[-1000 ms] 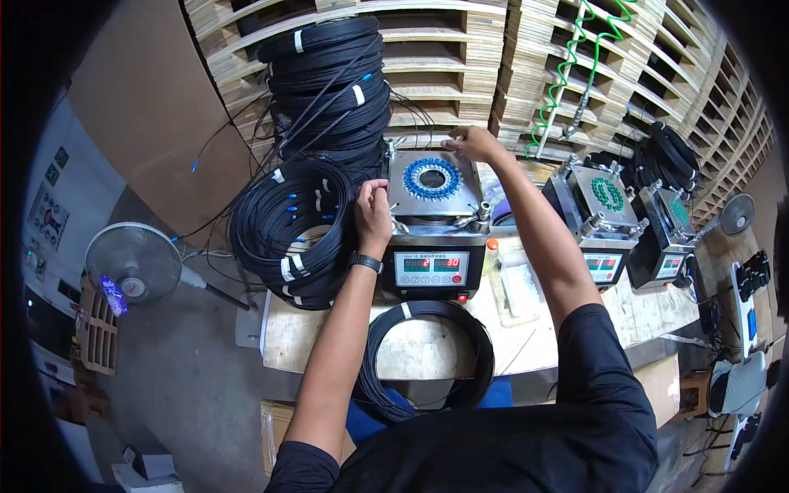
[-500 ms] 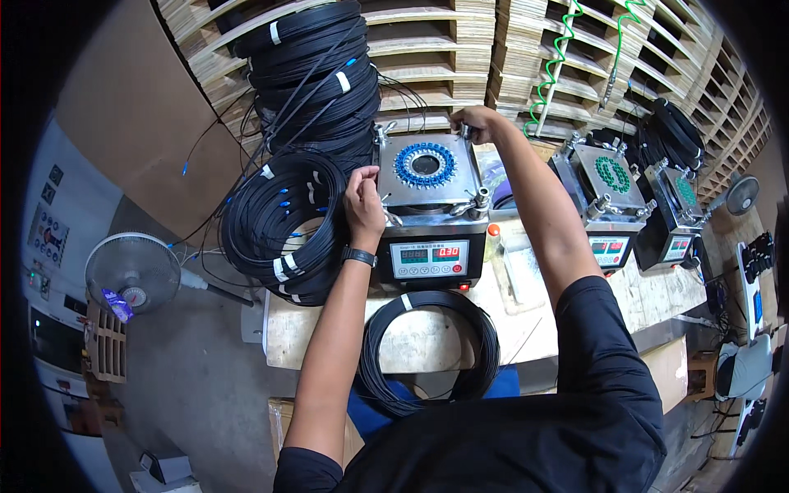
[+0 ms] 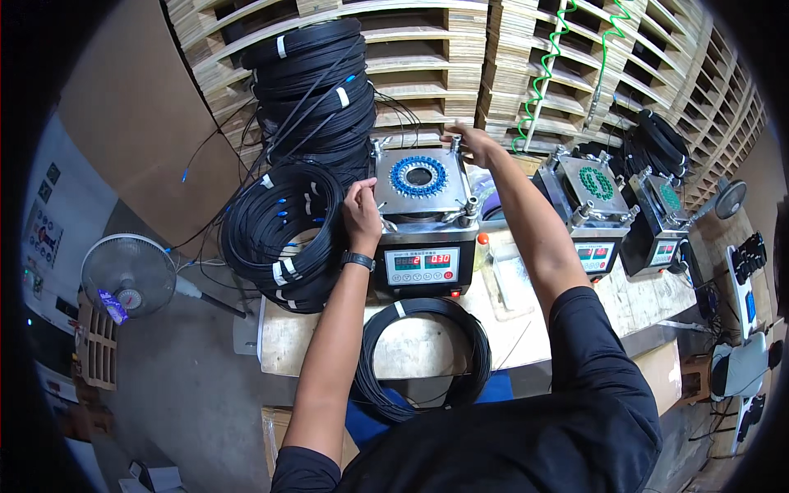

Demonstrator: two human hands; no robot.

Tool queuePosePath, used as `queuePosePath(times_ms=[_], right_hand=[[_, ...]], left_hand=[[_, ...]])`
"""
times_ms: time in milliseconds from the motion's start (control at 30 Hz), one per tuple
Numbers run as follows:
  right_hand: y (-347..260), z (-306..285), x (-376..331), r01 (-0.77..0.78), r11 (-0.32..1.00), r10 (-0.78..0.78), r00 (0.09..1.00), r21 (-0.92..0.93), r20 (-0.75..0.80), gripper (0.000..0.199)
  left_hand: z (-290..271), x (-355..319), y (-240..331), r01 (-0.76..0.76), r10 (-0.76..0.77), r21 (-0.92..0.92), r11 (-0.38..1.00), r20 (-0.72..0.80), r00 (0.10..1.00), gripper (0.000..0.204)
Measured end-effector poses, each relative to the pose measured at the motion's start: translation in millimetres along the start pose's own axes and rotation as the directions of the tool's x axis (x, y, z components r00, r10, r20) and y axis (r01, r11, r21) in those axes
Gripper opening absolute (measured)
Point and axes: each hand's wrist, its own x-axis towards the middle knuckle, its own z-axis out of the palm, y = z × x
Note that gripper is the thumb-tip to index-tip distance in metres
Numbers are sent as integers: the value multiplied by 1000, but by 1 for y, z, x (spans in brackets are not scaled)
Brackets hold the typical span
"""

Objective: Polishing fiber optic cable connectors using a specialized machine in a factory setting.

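Observation:
A box-shaped machine [image 3: 423,266] with a front control panel stands on the bench before me. Its square metal plate [image 3: 396,196] carries a ring of blue connectors [image 3: 418,177], with clamp posts at the corners. At the plate's left edge, my left hand [image 3: 362,215] has its fingers curled in; what they hold, if anything, is hidden. My right hand [image 3: 477,148] is by the far right corner post [image 3: 456,145], its fingers stretched out and apart. A coil of black cable [image 3: 481,341] lies at the bench's front edge, close to my body.
Stacked black cable coils [image 3: 312,90] rise at the back left, with another coil pile [image 3: 283,238] in front. Two similar machines [image 3: 592,191] [image 3: 667,209] with green connectors stand to the right. A fan [image 3: 130,275] is at left; wooden pallets [image 3: 468,66] line the back.
My right hand's fingers have come loose from the far right corner post and spread. My left hand stays at the plate's left edge. The view has shifted slightly.

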Motion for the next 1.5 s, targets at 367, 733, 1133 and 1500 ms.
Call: queuePosePath(times_ms=[367,733,1133,1500], right_hand=[[-14,15,-2,88,988,-128,924,126,361,85],[54,25,24,255,952,-211,948,171,-240,94],[34,30,-1,310,949,-264,885,63,-385,90],[52,17,5,342,939,-285,842,43,-458,83]], left_hand=[[-5,3,4,-145,143,75,987,33,989,33],[-7,56,-8,376,-254,-372,849,335,907,65],[44,137,-34,377,-302,-99,921,433,849,56],[-15,-20,15,171,-68,-161,972,502,862,71]])
